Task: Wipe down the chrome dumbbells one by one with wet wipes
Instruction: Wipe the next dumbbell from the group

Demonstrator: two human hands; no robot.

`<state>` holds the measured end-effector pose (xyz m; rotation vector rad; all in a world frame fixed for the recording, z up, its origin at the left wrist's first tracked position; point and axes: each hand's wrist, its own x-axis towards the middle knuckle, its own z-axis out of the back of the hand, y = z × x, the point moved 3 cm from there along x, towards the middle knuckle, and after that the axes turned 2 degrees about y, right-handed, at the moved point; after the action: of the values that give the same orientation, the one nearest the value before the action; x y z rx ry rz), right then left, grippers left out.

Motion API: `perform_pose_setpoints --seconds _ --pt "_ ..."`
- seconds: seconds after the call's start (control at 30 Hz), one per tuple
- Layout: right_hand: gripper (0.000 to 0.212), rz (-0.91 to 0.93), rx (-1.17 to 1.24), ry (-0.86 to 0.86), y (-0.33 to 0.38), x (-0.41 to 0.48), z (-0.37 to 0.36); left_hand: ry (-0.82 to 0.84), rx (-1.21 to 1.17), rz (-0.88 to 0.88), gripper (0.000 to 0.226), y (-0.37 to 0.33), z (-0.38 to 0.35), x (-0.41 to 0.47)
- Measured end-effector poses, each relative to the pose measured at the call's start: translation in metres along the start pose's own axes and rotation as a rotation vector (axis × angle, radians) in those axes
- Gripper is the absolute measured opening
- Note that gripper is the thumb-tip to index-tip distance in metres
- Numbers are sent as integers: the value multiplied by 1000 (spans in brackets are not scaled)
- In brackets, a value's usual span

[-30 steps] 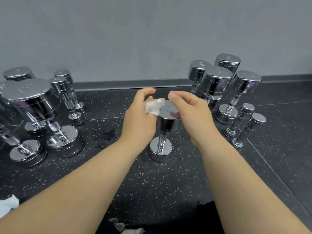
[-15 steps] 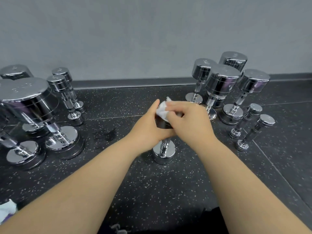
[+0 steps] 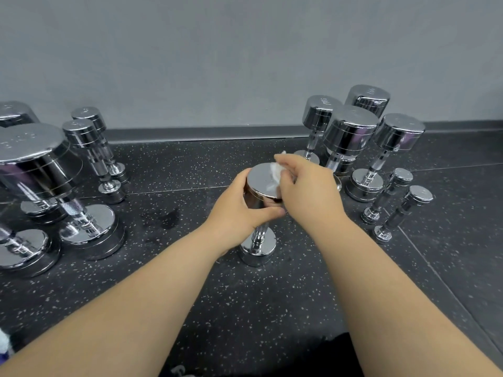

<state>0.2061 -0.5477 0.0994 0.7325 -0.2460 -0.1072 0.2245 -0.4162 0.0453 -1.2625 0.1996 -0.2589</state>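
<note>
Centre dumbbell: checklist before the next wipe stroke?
1. Centre dumbbell standing on end on the floor: ok.
2. Left hand grips its upper head to steady it: ok.
3. Right hand pinches the wet wipe against the top face: ok.
4. Wipe moist enough: cannot tell.
5. Right hand clear of the dumbbell cluster behind it: cannot tell, they overlap in view.
6. Handle and lower head wiped: cannot tell.

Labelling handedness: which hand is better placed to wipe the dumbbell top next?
Right, probably: the right hand pinches the wet wipe on the dumbbell top; the left hand grips its head.
</note>
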Motion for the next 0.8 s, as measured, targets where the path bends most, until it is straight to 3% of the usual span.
perform_pose_setpoints --seconds 0.1,0.27,0.43,0.57,0.73,0.8 --pt "38 121 -10 105 13 -6 -12 -28 16 17 64 3 0 2" --pt "30 5 40 -57 4 2 -5 -3 -46 7 76 8 -2 1" --pt "26 103 49 78 15 -7 -14 -16 -44 13 59 13 -2 6" --pt "32 20 3 -10 2 2 0 -7 -81 -3 75 14 -4 6" --pt "30 129 0 69 17 -11 -18 -25 -38 18 54 12 -2 4" --pt "23 69 23 -15 9 -7 -9 -18 -64 11 66 11 -4 3"
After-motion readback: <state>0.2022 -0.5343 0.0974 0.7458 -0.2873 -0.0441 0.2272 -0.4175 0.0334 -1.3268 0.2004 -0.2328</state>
